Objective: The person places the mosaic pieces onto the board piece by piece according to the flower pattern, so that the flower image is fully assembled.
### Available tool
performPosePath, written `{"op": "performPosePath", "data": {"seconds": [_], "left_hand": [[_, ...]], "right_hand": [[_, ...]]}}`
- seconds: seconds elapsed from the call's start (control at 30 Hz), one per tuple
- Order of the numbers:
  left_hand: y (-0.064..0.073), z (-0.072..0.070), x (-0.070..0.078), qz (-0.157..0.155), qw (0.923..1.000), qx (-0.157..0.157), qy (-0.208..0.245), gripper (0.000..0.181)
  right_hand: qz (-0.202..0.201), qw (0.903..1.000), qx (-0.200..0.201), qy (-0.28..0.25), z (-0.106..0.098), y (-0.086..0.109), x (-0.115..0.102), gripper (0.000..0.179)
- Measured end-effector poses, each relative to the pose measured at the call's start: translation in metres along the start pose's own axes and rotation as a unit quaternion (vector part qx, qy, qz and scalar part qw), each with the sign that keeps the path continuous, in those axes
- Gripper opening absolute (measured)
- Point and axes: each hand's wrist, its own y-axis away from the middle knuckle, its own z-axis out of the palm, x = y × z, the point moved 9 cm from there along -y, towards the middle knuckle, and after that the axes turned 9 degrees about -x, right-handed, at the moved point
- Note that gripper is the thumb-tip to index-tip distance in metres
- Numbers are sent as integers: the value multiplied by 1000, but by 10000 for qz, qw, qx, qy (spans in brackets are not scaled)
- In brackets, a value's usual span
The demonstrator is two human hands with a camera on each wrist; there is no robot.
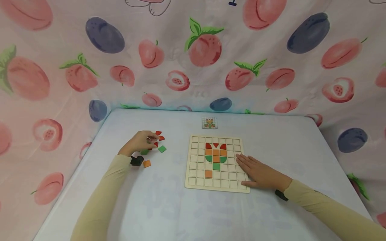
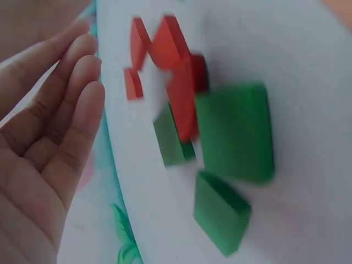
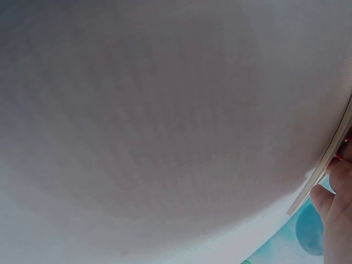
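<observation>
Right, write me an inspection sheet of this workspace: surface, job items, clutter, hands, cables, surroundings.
Surface: white tabletop.
Job items: grid board partly filled with set pieces in red, orange and green; small pattern card beyond it; loose red pieces, green pieces and an orange square to its left.
Clutter: nothing seen.
Hands: left hand at the loose pieces, no piece visible in its grasp; right hand resting on the board's right side, fingers extended.
Cables: nothing seen.
Surroundings: fruit-print cloth behind and beside the tabletop.

Backdrop (image 1: 175, 36): we see pale pink fabric printed with peaches (image 1: 205, 50) and dark blue fruits (image 1: 105, 35).
Tabletop (image 1: 286, 144): we see white, in front of the backdrop.
</observation>
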Motion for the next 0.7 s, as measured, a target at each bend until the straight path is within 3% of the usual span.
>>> {"op": "performPosePath", "data": {"seconds": [0.23, 0.43, 0.7], "left_hand": [[1, -3, -19, -88, 9997, -82, -201, 32], [3, -2, -35, -383, 9984, -38, -421, 26], [4, 0, -35, -528, 9972, -2, -532, 23]], "right_hand": [[96, 9997, -221, -108, 3, -2, 2, 88], [137, 9993, -307, -175, 3, -2, 2, 89], [191, 9990, -346, -188, 6, -1, 4, 89]]}}
